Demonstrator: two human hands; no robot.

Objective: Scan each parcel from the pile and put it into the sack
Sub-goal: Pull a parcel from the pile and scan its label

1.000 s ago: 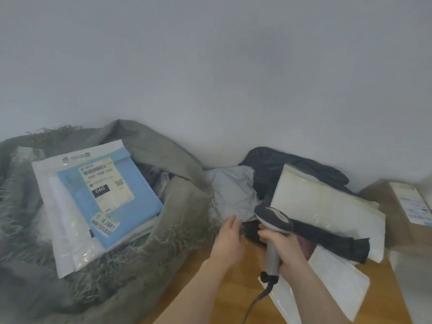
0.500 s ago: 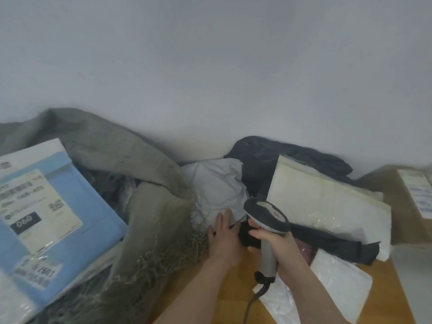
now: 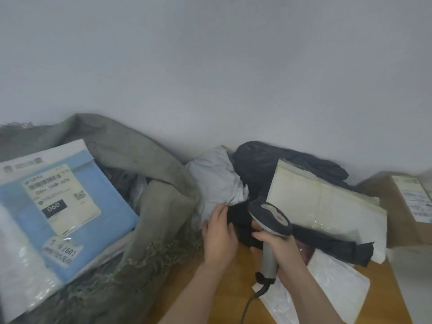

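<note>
My right hand (image 3: pixel 278 247) grips the grey handle of a barcode scanner (image 3: pixel 271 220), its dark head pointing up and left over the pile. My left hand (image 3: pixel 219 235) rests on a small black parcel (image 3: pixel 238 220), its fingertips reaching the edge of a light grey poly bag (image 3: pixel 217 181). Behind them lie a large black bag (image 3: pixel 261 160) and a cream padded mailer (image 3: pixel 325 202). The grey woven sack (image 3: pixel 149 206) spreads at the left, with a blue-and-white labelled parcel (image 3: pixel 58 206) lying in its mouth.
A brown cardboard box (image 3: pixel 402 206) with a label stands at the right edge. White bubble mailers (image 3: pixel 334 286) lie under my right wrist on the wooden table (image 3: pixel 229 298). The scanner cable (image 3: pixel 247 307) runs down toward me. A plain grey wall backs everything.
My left hand has moved forward from beside the scanner onto the black parcel and the grey bag's edge. The scanner has stayed in my right hand. The view shifted right, then back left.
</note>
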